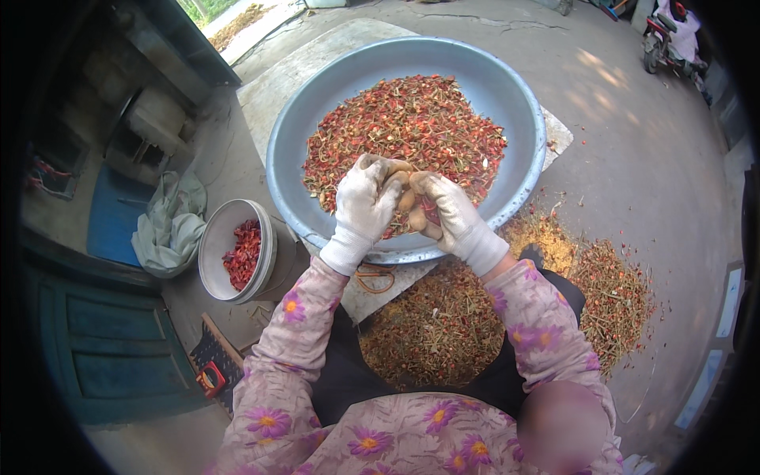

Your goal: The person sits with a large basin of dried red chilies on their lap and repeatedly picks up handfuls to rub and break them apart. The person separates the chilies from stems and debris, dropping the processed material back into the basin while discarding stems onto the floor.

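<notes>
A wide blue-grey basin [522, 119] stands before me, with a heap of red dried chilli pieces and stems [409, 124] in it. Over the heap's near side, my left hand [374, 196] and my right hand [448, 208] meet at the fingertips, both in white gloves with soiled, brownish fingers. Red chilli pieces [428, 209] lie in the curled fingers of my right hand. My left finger and thumb are pinched together at the right fingertips; whatever is between them is too small to make out. Orange-handled scissors [375, 279] lie below the basin's near rim.
Left of the basin, a white bucket [208, 261] holds red chilli pieces [242, 255]; beyond it is a pale plastic bag [172, 231]. Piles of stems and seeds [436, 326] cover the floor between my legs and to the right [614, 303]. A red-and-black scooter [668, 38] stands far right.
</notes>
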Demonstrator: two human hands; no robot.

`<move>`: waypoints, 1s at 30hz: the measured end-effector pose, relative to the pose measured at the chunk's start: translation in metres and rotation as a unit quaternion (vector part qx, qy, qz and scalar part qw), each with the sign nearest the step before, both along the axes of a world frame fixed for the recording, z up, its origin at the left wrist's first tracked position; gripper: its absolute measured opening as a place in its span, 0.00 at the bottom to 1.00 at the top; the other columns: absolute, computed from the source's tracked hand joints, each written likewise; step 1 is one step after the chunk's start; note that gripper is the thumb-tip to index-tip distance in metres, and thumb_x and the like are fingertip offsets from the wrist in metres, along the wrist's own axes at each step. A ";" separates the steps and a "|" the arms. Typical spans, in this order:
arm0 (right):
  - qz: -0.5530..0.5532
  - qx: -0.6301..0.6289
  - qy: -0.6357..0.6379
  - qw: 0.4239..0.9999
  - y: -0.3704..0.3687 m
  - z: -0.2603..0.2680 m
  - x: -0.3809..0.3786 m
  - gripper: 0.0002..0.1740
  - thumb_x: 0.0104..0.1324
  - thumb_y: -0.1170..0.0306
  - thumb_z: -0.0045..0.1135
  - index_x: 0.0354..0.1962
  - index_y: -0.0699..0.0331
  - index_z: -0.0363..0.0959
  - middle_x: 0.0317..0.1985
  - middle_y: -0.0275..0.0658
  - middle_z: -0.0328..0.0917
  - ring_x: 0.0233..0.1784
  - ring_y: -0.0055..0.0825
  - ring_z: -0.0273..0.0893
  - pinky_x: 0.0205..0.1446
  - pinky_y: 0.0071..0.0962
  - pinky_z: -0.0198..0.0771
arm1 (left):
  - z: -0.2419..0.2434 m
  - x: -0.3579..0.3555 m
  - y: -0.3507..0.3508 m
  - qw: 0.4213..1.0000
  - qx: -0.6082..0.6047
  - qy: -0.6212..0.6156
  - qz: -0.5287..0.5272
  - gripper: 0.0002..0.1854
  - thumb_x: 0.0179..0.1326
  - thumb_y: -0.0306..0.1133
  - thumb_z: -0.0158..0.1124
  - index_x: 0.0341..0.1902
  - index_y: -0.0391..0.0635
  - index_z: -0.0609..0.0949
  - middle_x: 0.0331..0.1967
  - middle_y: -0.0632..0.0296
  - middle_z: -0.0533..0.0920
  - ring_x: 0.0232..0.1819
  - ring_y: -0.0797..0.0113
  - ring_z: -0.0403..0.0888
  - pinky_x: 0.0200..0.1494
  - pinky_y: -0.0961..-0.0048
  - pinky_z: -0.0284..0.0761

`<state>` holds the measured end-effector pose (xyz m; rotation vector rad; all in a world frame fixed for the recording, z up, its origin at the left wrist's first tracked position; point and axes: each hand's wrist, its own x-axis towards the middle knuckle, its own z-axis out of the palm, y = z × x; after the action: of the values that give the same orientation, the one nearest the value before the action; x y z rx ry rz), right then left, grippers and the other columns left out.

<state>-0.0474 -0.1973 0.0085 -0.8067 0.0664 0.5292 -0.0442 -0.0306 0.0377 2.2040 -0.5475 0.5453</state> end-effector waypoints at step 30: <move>0.011 -0.108 -0.036 0.993 0.014 0.008 -0.003 0.14 0.76 0.67 0.39 0.42 0.66 0.72 0.26 0.33 0.75 0.17 0.16 0.68 0.18 0.15 0.67 | -0.005 0.000 0.027 0.837 -0.372 0.396 -0.062 0.15 0.72 0.38 0.58 0.50 0.37 0.82 0.31 0.67 0.83 0.27 0.84 0.75 0.33 0.86 0.75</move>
<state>-0.0506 -0.1831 0.0166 -1.0390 0.0489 0.5196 -0.0446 -0.0034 0.0324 1.4261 0.0010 -0.2365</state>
